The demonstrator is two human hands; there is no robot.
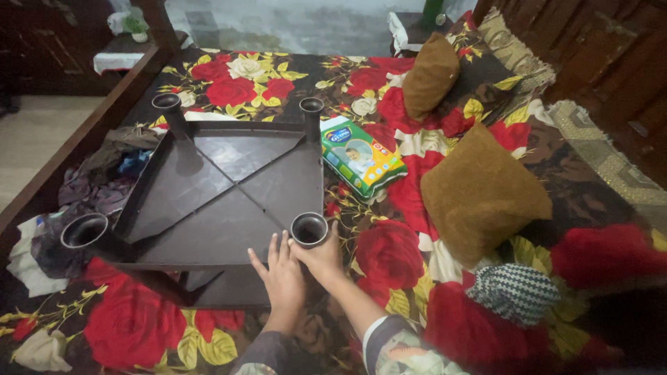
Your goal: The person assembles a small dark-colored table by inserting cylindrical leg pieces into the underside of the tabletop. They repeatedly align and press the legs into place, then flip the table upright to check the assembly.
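- Here we are at the bed (410,250), red-rose blanket all over it, and lying on it, underside up, is the dark brown plastic table (229,187)
- Four round leg sockets stick up from its corners, and the near-right leg socket (309,229) is where both hands meet
- Right hand (325,258) comes in from the table's near-right corner, fingers curled around the outside of that socket and holding it; the thumb side is hidden behind the tube
- Left hand (283,278) lies flat just beside it on the table's near edge, fingers spread wide, gripping nothing, only pressing
- My read: this is a brace-and-grip step, one hand steadying the frame while the other takes hold of the corner
- Any next move from here calls for a firm wrap on the socket and steady pressure from the flat hand, since the soft bedding under the table gives and the frame could rock
- Around the table: a green nappy pack (361,158) just off its far-right corner, a brown cushion (479,191) well to its right, and a heap of clothes (104,173) against its left side
- The other three sockets stand empty and untouched — near-left, far-left, far-right
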